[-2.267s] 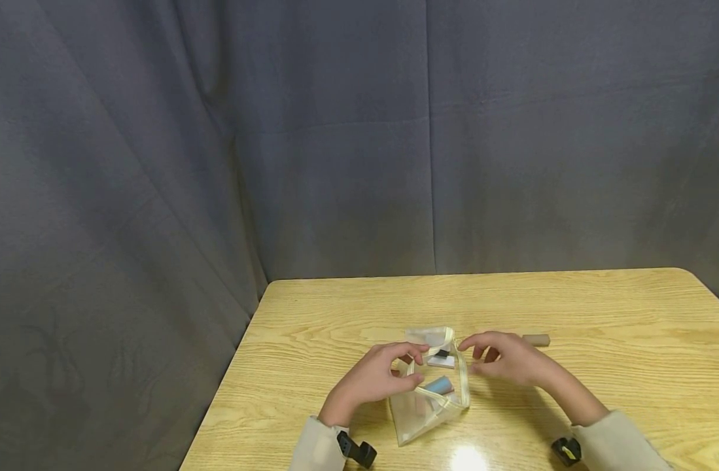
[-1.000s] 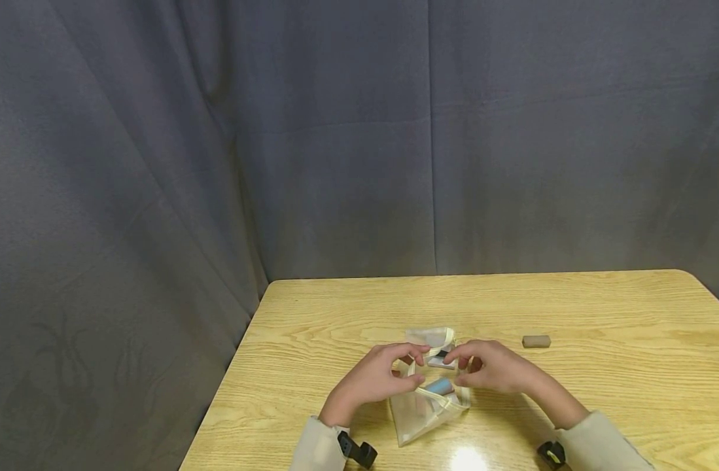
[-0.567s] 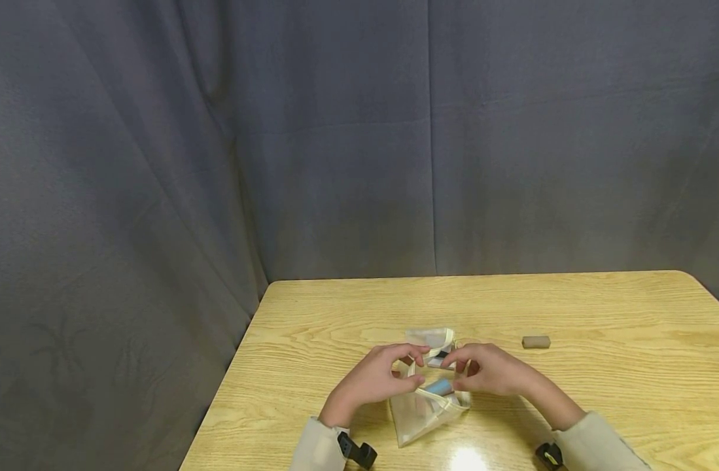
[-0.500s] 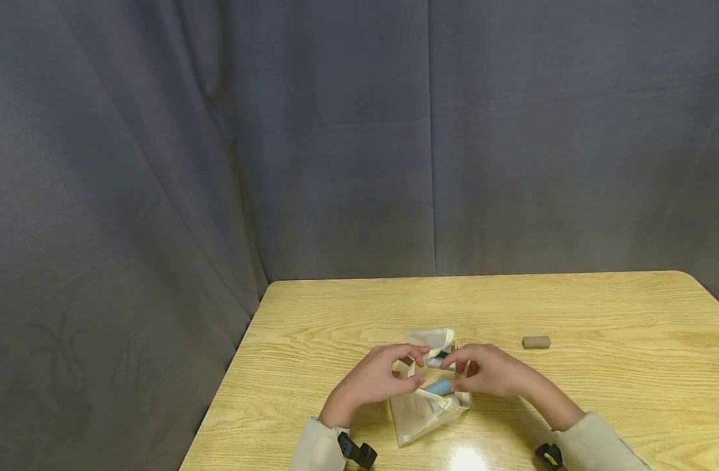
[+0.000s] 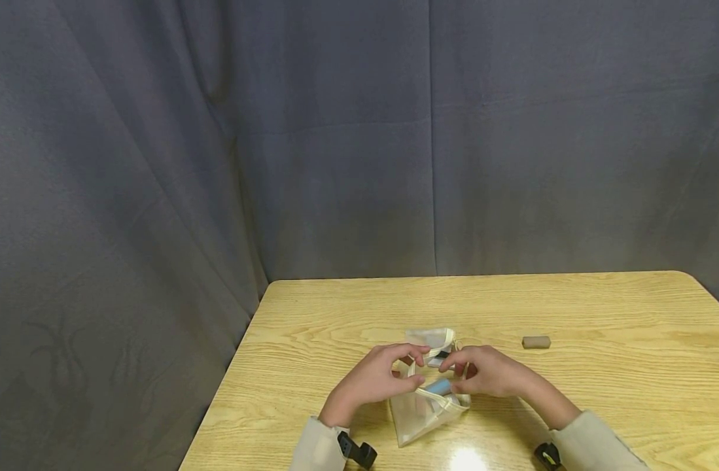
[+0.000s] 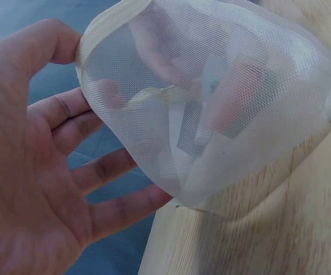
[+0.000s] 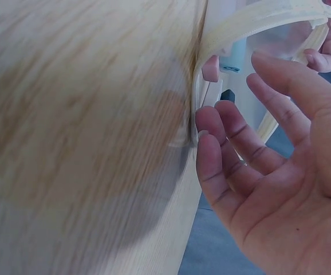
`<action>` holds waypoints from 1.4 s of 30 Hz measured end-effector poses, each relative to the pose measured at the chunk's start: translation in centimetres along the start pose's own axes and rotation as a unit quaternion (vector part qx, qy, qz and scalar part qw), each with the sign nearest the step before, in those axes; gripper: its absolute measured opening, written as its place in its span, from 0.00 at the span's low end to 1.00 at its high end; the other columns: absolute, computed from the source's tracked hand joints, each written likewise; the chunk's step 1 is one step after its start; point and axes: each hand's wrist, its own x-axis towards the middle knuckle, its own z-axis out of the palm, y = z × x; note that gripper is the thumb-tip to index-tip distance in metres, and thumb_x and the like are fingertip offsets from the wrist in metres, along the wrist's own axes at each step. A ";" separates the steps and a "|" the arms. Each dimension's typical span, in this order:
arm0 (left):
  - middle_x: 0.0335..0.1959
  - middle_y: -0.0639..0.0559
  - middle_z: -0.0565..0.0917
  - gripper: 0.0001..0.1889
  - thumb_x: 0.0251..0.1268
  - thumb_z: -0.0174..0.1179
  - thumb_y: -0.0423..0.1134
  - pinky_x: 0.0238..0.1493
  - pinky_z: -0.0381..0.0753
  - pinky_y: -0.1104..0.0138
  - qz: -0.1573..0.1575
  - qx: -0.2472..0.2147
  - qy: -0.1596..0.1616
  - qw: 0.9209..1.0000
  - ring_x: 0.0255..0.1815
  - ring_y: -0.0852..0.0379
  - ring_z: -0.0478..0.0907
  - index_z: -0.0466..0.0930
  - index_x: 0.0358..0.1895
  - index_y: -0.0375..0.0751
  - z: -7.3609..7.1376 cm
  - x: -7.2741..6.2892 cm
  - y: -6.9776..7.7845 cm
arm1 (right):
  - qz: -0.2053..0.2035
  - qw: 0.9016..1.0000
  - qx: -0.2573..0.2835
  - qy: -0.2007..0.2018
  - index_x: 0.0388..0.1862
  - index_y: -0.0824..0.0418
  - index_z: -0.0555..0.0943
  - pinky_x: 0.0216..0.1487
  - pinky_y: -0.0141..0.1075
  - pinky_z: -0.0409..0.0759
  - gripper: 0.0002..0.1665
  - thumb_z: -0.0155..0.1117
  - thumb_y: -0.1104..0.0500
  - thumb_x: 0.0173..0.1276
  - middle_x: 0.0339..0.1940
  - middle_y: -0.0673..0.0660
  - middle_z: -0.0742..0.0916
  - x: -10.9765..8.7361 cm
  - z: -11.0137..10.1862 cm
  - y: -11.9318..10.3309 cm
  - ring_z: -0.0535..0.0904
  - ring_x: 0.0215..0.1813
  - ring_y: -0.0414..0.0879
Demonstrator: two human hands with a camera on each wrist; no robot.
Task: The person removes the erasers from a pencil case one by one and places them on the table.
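A whitish mesh pouch (image 5: 418, 418) with a cream zip edge (image 7: 251, 26) lies on the table, its mouth spread wide. My left hand (image 5: 377, 376) pinches the left side of that edge between thumb and forefinger. My right hand (image 5: 491, 373) is at the opposite side, its loosely bent fingers (image 7: 208, 163) reaching over the mouth with nothing seen between them. Inside the pouch lie a light-blue roll (image 5: 438, 386), a flat white piece (image 5: 434, 363) with a small black piece (image 5: 444, 354), and a red piece (image 6: 240, 94) blurred by the mesh.
A short grey-brown block (image 5: 536, 342) lies on the wooden table (image 5: 335, 307), to the right of and beyond the pouch. A dark grey curtain (image 5: 335, 163) hangs behind the table and along its left side.
My right hand has moved left from beside the pouch to over its mouth, uncovering the grey-brown block, then creeps slightly further in. My left hand and the pouch stay in place.
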 end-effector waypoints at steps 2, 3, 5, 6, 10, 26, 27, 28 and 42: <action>0.68 0.61 0.78 0.08 0.68 0.66 0.43 0.46 0.84 0.69 -0.001 -0.001 -0.001 1.000 0.53 0.64 0.78 0.79 0.44 0.47 0.0 0.0 0.0 | -0.001 1.000 -0.001 -0.002 0.52 0.60 0.84 0.36 0.32 0.80 0.17 0.73 0.60 0.65 0.39 0.51 0.85 0.0 0.0 -0.1 0.80 0.36 0.39; 0.68 0.61 0.78 0.08 0.68 0.66 0.43 0.46 0.84 0.69 -0.002 -0.002 -0.002 1.000 0.53 0.64 0.78 0.79 0.44 0.47 0.0 0.0 0.1 | -0.001 1.000 -0.001 -0.002 0.53 0.60 0.84 0.36 0.32 0.80 0.17 0.73 0.60 0.65 0.39 0.52 0.85 0.0 0.0 -0.1 0.80 0.36 0.39; 0.68 0.61 0.78 0.08 0.68 0.66 0.44 0.46 0.84 0.69 -0.003 -0.004 -0.002 1.000 0.53 0.64 0.78 0.79 0.44 0.48 0.0 0.0 0.0 | -0.001 1.000 -0.003 -0.003 0.52 0.60 0.84 0.37 0.32 0.81 0.17 0.73 0.60 0.65 0.39 0.52 0.85 0.1 0.1 0.0 0.80 0.37 0.39; 0.68 0.61 0.78 0.08 0.68 0.66 0.44 0.46 0.84 0.69 -0.003 -0.005 -0.002 1.000 0.53 0.64 0.78 0.78 0.43 0.49 0.0 0.0 0.0 | -0.001 1.000 -0.004 -0.004 0.52 0.60 0.84 0.37 0.32 0.81 0.17 0.73 0.60 0.65 0.39 0.52 0.85 0.1 0.1 0.0 0.80 0.37 0.39; 0.68 0.62 0.78 0.07 0.68 0.65 0.44 0.47 0.84 0.69 -0.006 -0.010 -0.002 1.000 0.53 0.64 0.77 0.78 0.43 0.51 0.0 0.0 0.0 | 0.004 1.000 -0.005 -0.005 0.53 0.60 0.84 0.37 0.31 0.81 0.17 0.73 0.61 0.65 0.38 0.51 0.85 0.2 0.1 0.1 0.80 0.36 0.38; 0.67 0.65 0.77 0.09 0.68 0.66 0.45 0.47 0.83 0.69 -0.009 -0.007 -0.003 1.000 0.54 0.64 0.77 0.79 0.44 0.48 0.0 0.0 0.0 | 0.009 1.000 -0.003 -0.014 0.53 0.59 0.85 0.34 0.31 0.80 0.18 0.74 0.61 0.64 0.37 0.50 0.83 0.6 0.4 0.3 0.78 0.32 0.37; 0.68 0.65 0.77 0.08 0.68 0.66 0.45 0.47 0.83 0.69 -0.008 -0.007 -0.003 1.000 0.54 0.64 0.78 0.79 0.44 0.48 0.0 0.0 0.0 | 0.008 1.000 -0.004 -0.015 0.53 0.59 0.85 0.33 0.31 0.79 0.18 0.74 0.61 0.64 0.37 0.50 0.83 0.6 0.4 0.4 0.78 0.32 0.37; 0.67 0.65 0.77 0.08 0.68 0.66 0.45 0.47 0.84 0.69 -0.008 -0.006 -0.003 1.000 0.54 0.64 0.78 0.79 0.44 0.49 0.0 0.1 0.0 | 0.009 1.000 -0.005 -0.014 0.53 0.59 0.85 0.33 0.31 0.79 0.18 0.74 0.61 0.64 0.37 0.50 0.83 0.6 0.4 0.4 0.77 0.32 0.37; 0.67 0.66 0.78 0.08 0.66 0.67 0.43 0.48 0.83 0.70 -0.014 -0.002 -0.003 1.000 0.53 0.64 0.78 0.79 0.43 0.48 0.1 0.1 0.1 | 0.003 1.000 -0.021 -0.013 0.52 0.58 0.85 0.31 0.30 0.76 0.18 0.75 0.61 0.63 0.36 0.48 0.83 0.7 0.6 0.5 0.74 0.31 0.36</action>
